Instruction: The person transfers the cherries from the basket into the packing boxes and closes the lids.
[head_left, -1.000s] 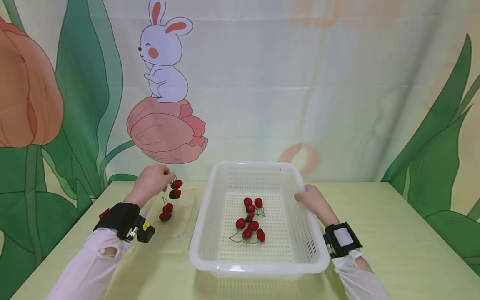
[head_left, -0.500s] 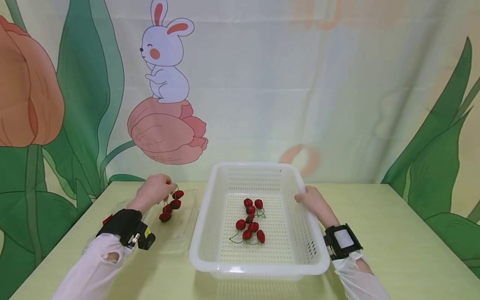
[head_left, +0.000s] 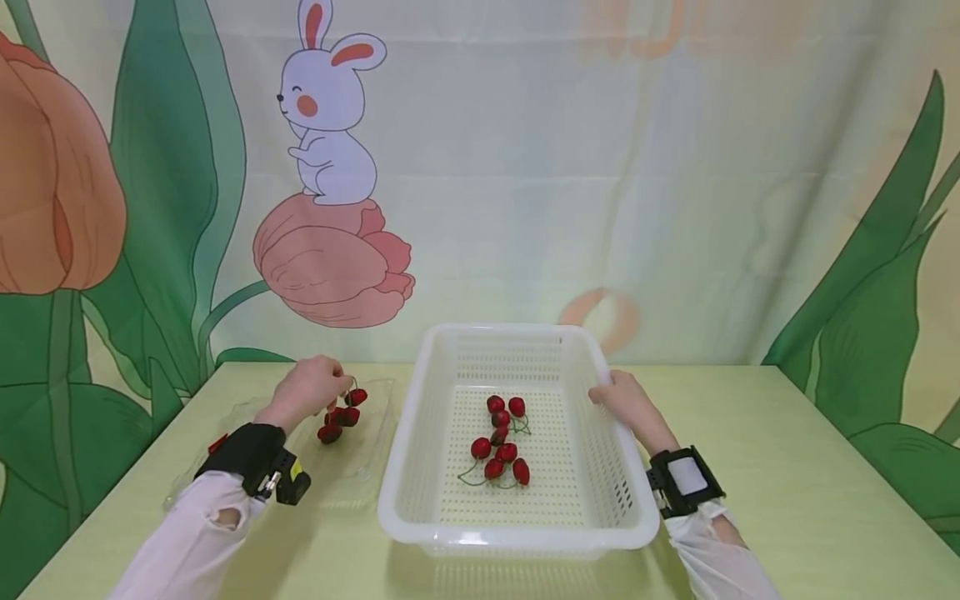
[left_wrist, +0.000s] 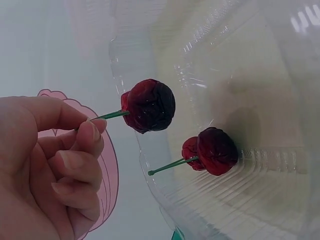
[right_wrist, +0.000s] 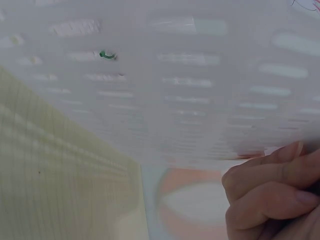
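My left hand (head_left: 306, 390) pinches the green stems of a pair of dark red cherries (left_wrist: 150, 106) between thumb and fingertips. The pair hangs over a clear plastic tray (head_left: 380, 442). Inside that tray lies another cherry pair (left_wrist: 217, 151), its stem pointing toward the hand in the left wrist view. On the right, my right hand (head_left: 633, 408) grips the rim of a white plastic basket (head_left: 517, 537). Several cherries (head_left: 506, 452) with green stems lie on the basket's perforated floor. In the right wrist view the curled fingers (right_wrist: 270, 195) are beside the basket's slotted outer wall.
A pale green tabletop (head_left: 795, 483) carries the tray and basket side by side. More clear plastic (head_left: 176, 492) shows at the left, partly behind the left forearm. A printed curtain (head_left: 487, 167) with a rabbit and tulips hangs at the back edge.
My left hand has lowered the pinched cherry pair toward the tray, close to the pair lying there. The right hand and the basket have stayed put.
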